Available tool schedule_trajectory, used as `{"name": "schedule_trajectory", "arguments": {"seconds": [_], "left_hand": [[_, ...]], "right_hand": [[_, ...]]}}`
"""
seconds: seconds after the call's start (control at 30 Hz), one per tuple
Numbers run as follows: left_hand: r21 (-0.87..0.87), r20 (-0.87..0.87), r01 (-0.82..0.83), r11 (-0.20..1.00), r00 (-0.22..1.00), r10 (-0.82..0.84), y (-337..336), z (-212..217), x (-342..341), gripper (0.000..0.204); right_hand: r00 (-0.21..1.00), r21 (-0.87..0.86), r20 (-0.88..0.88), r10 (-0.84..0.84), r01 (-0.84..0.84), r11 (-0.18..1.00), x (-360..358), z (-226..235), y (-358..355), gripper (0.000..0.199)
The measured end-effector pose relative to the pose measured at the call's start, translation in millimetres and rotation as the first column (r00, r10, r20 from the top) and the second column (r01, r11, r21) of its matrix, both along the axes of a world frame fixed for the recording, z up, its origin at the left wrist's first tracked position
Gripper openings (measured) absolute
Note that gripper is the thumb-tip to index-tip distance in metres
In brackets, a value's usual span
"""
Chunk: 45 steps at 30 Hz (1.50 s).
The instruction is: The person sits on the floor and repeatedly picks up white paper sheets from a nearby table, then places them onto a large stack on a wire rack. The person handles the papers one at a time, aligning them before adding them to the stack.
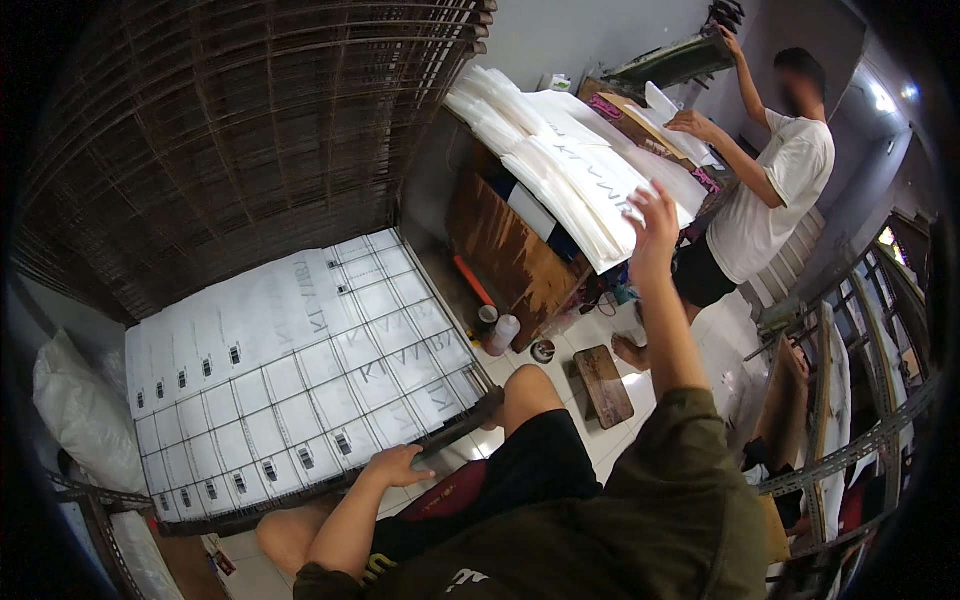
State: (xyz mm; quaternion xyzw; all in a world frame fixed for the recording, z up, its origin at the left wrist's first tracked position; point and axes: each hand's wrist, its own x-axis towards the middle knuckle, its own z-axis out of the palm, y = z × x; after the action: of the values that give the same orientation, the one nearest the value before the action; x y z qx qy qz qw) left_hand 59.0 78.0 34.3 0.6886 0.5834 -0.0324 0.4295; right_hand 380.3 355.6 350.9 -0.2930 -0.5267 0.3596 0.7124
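Observation:
My right hand (655,225) reaches out at the near corner of a stack of white printed sheets (570,165) on a wooden table. Its fingers are spread; whether a fingertip touches the top sheet I cannot tell. Low by my knee, my left hand (392,467) is open and holds nothing, close to the front edge of a wire drying rack (285,395). White sheets with dark lettering and small dark printed blocks (315,310) lie flat on the rack, some beneath the grid of wires.
Raised wire shelves (220,110) lean above the rack. At the table's far side a co-worker (770,180) holds a raised printing frame (670,60). A small wooden stool (603,386), a bottle (502,334) and cups stand on the tiled floor. Metal shelving (850,440) is at right.

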Motion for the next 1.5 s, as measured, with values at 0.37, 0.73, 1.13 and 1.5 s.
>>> {"name": "schedule_trajectory", "arguments": {"seconds": [0.37, 0.73, 1.13, 1.5], "left_hand": [[-0.052, 0.034, 0.011, 0.999, 0.999, -0.01, 8, -3, 0, 0.085], [0.077, -0.008, -0.033, 0.996, 0.999, 0.034, 1, -18, 1, 0.075], [-0.08, -0.056, 0.014, 0.997, 0.998, -0.018, 1, 5, 12, 0.067], [-0.191, -0.089, 0.218, 0.957, 0.967, -0.238, -17, 0, 54, 0.061]], "right_hand": [[0.814, -0.453, -0.565, -0.133, -0.171, 0.875, 39, 3, 190, 0.101], [1.0, -0.063, 0.011, 0.006, -0.005, 0.998, -38, 63, 145, 0.038], [0.687, -0.036, 0.639, 0.346, -0.423, 0.906, -220, 150, -48, 0.039], [0.027, -0.497, 0.695, 0.719, -0.704, 0.507, -285, 113, -112, 0.051]]}}
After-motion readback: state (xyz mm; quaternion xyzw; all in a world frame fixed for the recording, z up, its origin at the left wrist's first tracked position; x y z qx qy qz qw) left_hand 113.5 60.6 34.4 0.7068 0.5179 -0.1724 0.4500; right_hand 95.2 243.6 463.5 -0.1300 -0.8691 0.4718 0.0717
